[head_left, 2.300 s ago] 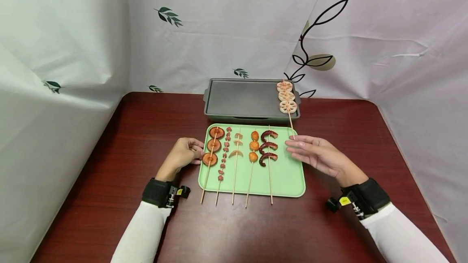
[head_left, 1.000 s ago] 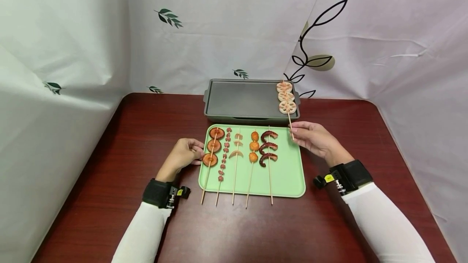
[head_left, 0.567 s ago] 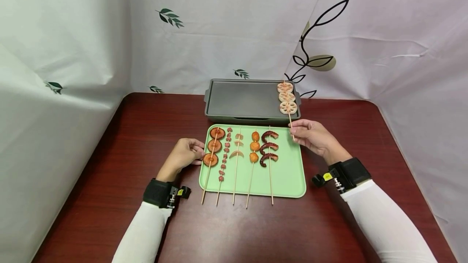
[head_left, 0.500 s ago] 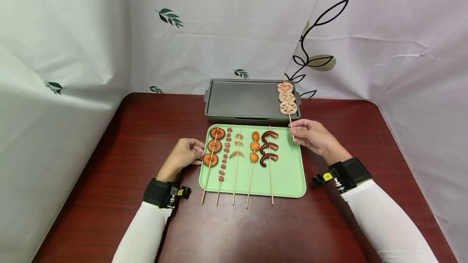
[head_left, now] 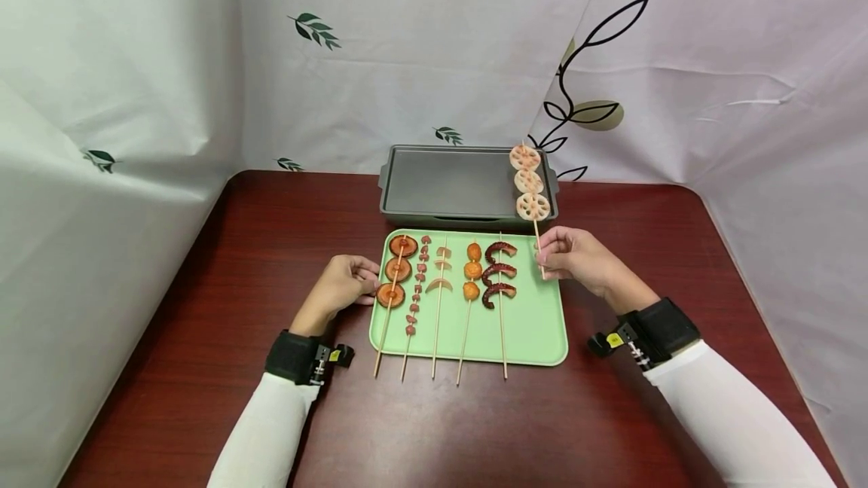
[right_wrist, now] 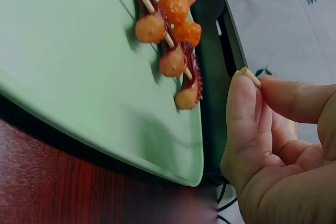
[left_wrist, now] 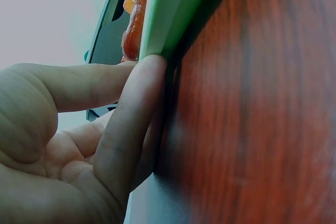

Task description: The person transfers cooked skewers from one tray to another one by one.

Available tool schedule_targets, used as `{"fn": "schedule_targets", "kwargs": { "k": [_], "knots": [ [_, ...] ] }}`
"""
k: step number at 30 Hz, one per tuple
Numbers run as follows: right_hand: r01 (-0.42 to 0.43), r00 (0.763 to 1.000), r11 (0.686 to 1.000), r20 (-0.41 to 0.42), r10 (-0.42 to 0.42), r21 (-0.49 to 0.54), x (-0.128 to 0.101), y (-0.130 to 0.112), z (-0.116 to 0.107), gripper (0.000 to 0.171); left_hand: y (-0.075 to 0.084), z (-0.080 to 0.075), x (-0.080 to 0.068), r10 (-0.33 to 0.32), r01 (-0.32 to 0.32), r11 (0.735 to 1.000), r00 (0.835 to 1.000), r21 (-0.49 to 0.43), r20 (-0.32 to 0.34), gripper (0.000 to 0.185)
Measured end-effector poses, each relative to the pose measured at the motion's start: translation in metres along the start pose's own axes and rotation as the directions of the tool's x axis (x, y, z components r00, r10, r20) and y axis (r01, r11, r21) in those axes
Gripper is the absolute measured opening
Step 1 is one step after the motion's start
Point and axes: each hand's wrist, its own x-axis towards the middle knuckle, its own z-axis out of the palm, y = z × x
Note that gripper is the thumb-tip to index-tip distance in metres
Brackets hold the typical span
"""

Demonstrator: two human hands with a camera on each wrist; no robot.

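Note:
My right hand [head_left: 576, 258] pinches the stick of a lotus root skewer [head_left: 529, 182], three pale holed slices, near its lower end. The slices hang over the right side of a dark grey grill pan [head_left: 447, 181], tilted up toward the camera. In the right wrist view, the stick's end [right_wrist: 251, 78] pokes out between thumb and finger. At the left, my left hand [head_left: 341, 281] grips the rim of a green tray [head_left: 536, 333] between thumb and fingers, close beside a mushroom skewer [head_left: 397, 269]. The left wrist view shows the thumb against the tray's outer wall [left_wrist: 176, 14].
Further skewers lie side by side on the tray: small red pieces [head_left: 414, 288], pale curved slices [head_left: 441, 266], orange balls [head_left: 471, 271] and octopus tentacles [head_left: 499, 272]. Their sticks overhang the tray's front edge. A dark red table [head_left: 434, 435] carries everything; pale curtains surround it.
My right hand first touched the lotus skewer's stick with loose fingers, then pinched it. Now the skewer has risen off the grill pan and come slightly toward me. The left hand stayed put.

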Motion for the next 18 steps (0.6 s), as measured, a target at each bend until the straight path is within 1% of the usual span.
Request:
{"fn": "schedule_targets", "kwargs": {
  "k": [4, 10, 18],
  "knots": [
    [0.013, 1.0, 0.999, 0.018, -0.012, -0.048, -0.005, -0.002, 0.005, 0.025, 0.0, -0.001, 0.0, -0.005, 0.005, 1.0, 1.0, -0.001, -0.001, 0.028],
    [0.018, 0.999, 0.996, 0.043, -0.014, -0.091, -0.014, 0.001, 0.011, 0.026, -0.001, -0.003, 0.0, -0.008, 0.008, 1.0, 1.0, 0.008, -0.007, 0.028],
    [0.016, 0.997, 0.993, 0.072, -0.007, -0.119, -0.037, 0.012, 0.019, 0.025, -0.001, 0.0, -0.001, 0.003, -0.002, 1.0, 1.0, 0.029, -0.028, 0.027]
  ]
}}
